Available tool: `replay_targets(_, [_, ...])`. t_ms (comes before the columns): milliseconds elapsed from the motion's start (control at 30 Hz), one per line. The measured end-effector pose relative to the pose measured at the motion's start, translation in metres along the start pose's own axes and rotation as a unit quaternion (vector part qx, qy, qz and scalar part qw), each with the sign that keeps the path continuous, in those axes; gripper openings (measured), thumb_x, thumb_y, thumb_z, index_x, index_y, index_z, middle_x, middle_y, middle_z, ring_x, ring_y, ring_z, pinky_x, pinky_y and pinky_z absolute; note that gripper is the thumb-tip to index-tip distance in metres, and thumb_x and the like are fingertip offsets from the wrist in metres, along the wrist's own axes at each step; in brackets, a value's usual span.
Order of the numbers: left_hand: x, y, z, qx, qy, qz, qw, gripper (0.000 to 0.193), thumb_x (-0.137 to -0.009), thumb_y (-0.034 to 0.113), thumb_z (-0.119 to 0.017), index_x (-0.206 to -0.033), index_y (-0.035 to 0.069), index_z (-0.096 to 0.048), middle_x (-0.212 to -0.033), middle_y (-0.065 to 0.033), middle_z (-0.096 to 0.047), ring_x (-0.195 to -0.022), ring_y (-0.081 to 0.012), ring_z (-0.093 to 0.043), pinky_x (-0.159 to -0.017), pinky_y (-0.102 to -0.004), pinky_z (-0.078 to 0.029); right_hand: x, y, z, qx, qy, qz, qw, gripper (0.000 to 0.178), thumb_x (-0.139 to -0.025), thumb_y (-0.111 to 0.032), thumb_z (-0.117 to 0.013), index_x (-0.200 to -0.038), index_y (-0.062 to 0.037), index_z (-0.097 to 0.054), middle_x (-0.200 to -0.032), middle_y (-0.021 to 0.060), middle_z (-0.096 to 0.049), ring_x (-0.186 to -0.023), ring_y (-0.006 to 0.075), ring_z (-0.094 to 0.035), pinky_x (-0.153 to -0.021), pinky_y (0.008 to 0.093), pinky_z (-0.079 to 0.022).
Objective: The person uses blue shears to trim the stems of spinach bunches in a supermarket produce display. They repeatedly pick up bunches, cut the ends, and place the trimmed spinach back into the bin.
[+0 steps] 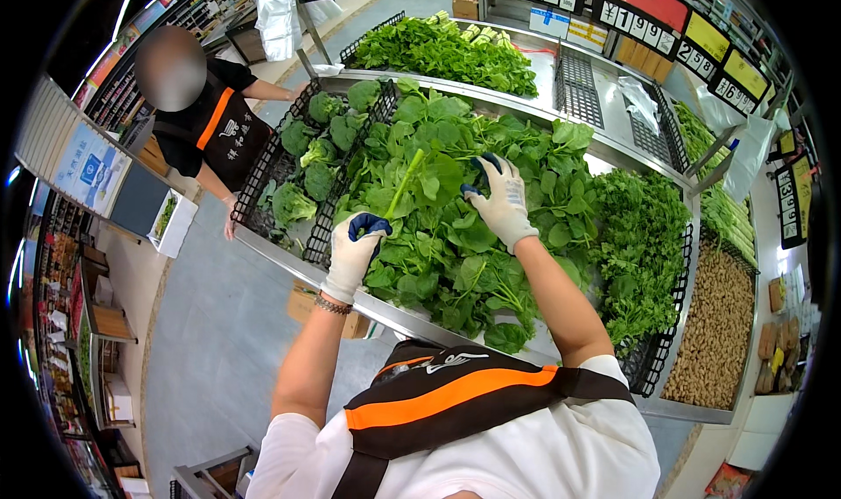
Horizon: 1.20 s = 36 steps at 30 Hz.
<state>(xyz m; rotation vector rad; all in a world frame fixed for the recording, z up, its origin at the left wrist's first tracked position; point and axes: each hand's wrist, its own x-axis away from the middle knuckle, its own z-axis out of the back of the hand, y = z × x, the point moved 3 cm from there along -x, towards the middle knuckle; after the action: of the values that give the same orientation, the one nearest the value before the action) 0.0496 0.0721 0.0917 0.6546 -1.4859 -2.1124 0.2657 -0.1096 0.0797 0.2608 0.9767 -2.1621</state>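
My left hand, in a white glove with dark blue fingertips, is curled closed at the left side of a big heap of leafy greens. A pale green leafy stalk rises from its fingertips and leans up over the heap, its leaves on the right side. My right hand, gloved the same way, hovers over or rests on the heap's upper middle. Its fingers are bent and apart, and I see nothing in them. Leaves partly hide what lies under both hands.
Left of the greens, a black crate holds broccoli, with a co-worker standing at its outer side. Darker, finer-leaved greens lie on the right, then a bin of brown peanut-like pieces. Celery-like bunches lie beyond a metal divider.
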Motion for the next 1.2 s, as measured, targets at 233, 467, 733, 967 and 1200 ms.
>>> replay_targets(233, [0.010, -0.010, -0.010, 0.248, -0.055, 0.171, 0.952, 0.017, -0.087, 0.009, -0.056, -0.085, -0.001, -0.070, -0.059, 0.0057, -0.048, -0.049, -0.0033, -0.038, -0.047, -0.0190, -0.028, 0.005, -0.067, 0.014, -0.071, -0.010, 0.246, 0.967, 0.036, -0.076, -0.020, -0.072, -0.110, -0.0106, -0.064, -0.121, 0.0106, -0.059, -0.122, 0.0335, -0.048, -0.105, 0.0469, -0.037])
replay_targets(467, [0.022, -0.020, -0.012, 0.336, -0.129, 0.173, 0.917, 0.021, -0.092, 0.013, -0.052, -0.090, -0.001, -0.066, -0.062, 0.0019, -0.051, -0.049, -0.0037, -0.039, -0.047, -0.0200, -0.030, 0.013, -0.081, -0.017, 0.000, -0.034, 0.267, 0.963, 0.034, -0.073, -0.023, -0.075, -0.106, -0.0188, -0.067, -0.126, 0.0133, -0.054, -0.127, 0.0384, -0.041, -0.109, 0.0523, -0.029])
replay_targets(733, [0.028, -0.043, 0.004, 0.325, -0.087, 0.203, 0.920, 0.016, -0.086, 0.010, -0.063, -0.097, -0.001, -0.062, -0.079, -0.0039, -0.061, -0.067, -0.0113, -0.057, -0.057, -0.0216, -0.046, 0.028, -0.083, -0.017, -0.032, -0.044, 0.308, 0.950, 0.036, -0.063, -0.011, -0.073, -0.098, -0.0179, -0.065, -0.120, 0.0129, -0.054, -0.122, 0.0388, -0.044, -0.107, 0.0545, -0.032])
replay_targets(967, [0.018, -0.023, -0.015, 0.239, -0.096, 0.192, 0.947, 0.015, -0.087, 0.007, -0.063, -0.099, -0.002, -0.064, -0.082, 0.0029, -0.061, -0.068, -0.0052, -0.055, -0.060, -0.0205, -0.044, 0.048, -0.091, -0.020, -0.030, -0.076, 0.358, 0.930, 0.038, -0.061, -0.012, -0.073, -0.097, -0.0176, -0.062, -0.129, 0.0119, -0.050, -0.129, 0.0412, -0.038, -0.107, 0.0573, -0.033])
replay_targets(1200, [0.022, -0.062, -0.066, 0.242, 0.106, 0.078, 0.961, 0.002, -0.087, 0.003, -0.064, -0.089, 0.002, -0.065, -0.080, 0.0036, -0.060, -0.069, -0.0047, -0.048, -0.062, -0.0217, -0.040, 0.056, -0.084, -0.031, 0.015, -0.017, 0.262, 0.965, 0.023, -0.064, -0.010, -0.070, -0.086, -0.0133, -0.066, -0.136, 0.0054, -0.051, -0.133, 0.0389, -0.036, -0.114, 0.0580, -0.020])
